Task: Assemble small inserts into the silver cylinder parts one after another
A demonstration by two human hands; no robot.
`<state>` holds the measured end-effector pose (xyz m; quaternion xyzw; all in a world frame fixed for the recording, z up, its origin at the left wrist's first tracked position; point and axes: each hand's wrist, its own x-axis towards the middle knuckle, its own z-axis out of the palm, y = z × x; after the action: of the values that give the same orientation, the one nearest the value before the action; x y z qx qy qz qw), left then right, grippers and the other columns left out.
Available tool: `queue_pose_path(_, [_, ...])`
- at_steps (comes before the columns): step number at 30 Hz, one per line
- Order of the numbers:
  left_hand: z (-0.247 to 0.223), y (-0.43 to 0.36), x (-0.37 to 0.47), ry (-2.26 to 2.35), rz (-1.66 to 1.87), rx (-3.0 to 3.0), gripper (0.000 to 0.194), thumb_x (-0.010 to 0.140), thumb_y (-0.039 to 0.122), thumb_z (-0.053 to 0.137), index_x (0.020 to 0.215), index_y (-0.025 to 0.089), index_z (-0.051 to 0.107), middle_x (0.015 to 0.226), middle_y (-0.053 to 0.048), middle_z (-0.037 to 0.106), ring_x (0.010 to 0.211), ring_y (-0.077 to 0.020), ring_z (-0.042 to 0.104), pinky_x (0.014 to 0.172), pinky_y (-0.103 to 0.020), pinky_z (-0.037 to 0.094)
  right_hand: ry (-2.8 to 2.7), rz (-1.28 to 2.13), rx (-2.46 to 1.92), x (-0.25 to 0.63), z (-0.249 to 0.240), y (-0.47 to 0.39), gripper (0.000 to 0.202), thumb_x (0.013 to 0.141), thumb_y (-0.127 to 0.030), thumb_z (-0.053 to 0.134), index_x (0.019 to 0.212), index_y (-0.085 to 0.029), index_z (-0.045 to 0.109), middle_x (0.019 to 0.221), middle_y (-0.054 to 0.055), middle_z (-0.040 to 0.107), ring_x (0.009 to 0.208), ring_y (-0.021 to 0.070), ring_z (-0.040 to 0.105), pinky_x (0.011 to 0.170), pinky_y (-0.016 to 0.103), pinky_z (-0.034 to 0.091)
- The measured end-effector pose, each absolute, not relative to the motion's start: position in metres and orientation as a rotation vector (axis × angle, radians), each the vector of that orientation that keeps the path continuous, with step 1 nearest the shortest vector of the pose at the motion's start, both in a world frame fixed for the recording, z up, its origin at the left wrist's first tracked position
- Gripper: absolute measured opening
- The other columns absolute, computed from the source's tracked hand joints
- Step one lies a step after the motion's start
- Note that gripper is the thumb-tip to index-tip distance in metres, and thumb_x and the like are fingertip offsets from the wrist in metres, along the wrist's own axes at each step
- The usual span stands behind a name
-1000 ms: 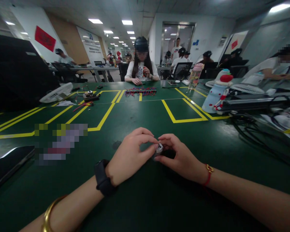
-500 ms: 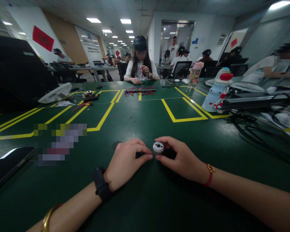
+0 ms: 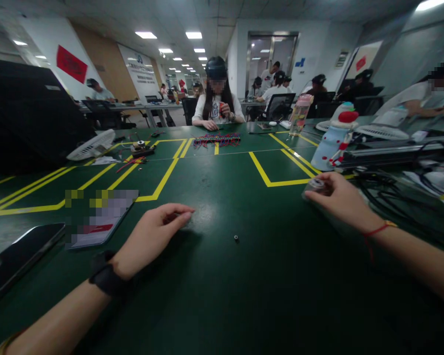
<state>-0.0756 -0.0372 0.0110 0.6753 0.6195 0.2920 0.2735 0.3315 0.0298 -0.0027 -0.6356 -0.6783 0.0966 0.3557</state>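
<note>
My right hand is closed around a short round silver metal piece, like a small motor, over the right side of the green table. My fingers hide part of it. On the left, my left hand hovers above the table with thumb and fingertips pressed together. Whether anything sits in that pinch is hidden. Between the hands, a tiny dark cylinder with a pale top stands on the table, touched by neither.
Two phones, one dark and one pale, lie at the left. A blue bottle and black cables are beyond my right hand. Across the table, a person sits behind a wire bundle.
My right hand has carried the round metal piece to the right and farther away. My left hand has moved left. The tiny cylinder now shows where both hands were.
</note>
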Motion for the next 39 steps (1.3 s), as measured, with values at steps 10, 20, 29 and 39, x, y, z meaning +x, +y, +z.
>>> queue_pose_path(10, [-0.006,-0.025,-0.1,1.867,0.811,1.739,0.035,0.079,0.05,0.054,0.095,0.023,0.069,0.088,-0.004,0.069,0.078,-0.0213,0.062,0.066,-0.03,0.042,-1.863,-0.462,-1.666,0.343,0.001,0.015,0.061,0.071,-0.051,0.062,0.119,-0.015,0.052,0.121,0.019,0.051,0.116,0.0357,0.042,0.094,0.053,0.032])
queue_pose_path(20, [-0.006,-0.028,-0.101,1.907,0.704,1.802,0.037,0.081,0.053,0.051,0.097,0.024,0.067,0.098,-0.003,0.07,0.089,-0.0231,0.063,0.075,-0.032,0.043,-2.408,0.476,-1.013,0.186,-0.008,-0.017,0.021,0.086,-0.035,0.053,0.086,-0.021,0.069,0.088,0.003,0.063,0.084,0.0123,0.054,0.077,0.028,0.043])
queue_pose_path(29, [-0.005,-0.027,-0.098,1.913,0.679,1.801,0.037,0.08,0.053,0.051,0.096,0.024,0.068,0.097,-0.003,0.07,0.087,-0.0224,0.063,0.073,-0.032,0.044,-1.942,-0.499,-1.793,0.367,0.044,0.038,0.022,0.08,-0.032,0.059,0.086,-0.016,0.072,0.089,0.009,0.066,0.083,0.0178,0.055,0.073,0.03,0.036])
queue_pose_path(39, [-0.008,-0.029,-0.099,1.892,0.667,1.815,0.036,0.081,0.053,0.051,0.097,0.025,0.067,0.099,-0.002,0.069,0.088,-0.0213,0.063,0.075,-0.031,0.045,-1.818,-0.346,-2.118,0.403,0.041,0.05,0.03,0.08,-0.04,0.054,0.087,-0.018,0.073,0.083,0.008,0.066,0.075,0.0144,0.053,0.068,0.029,0.032])
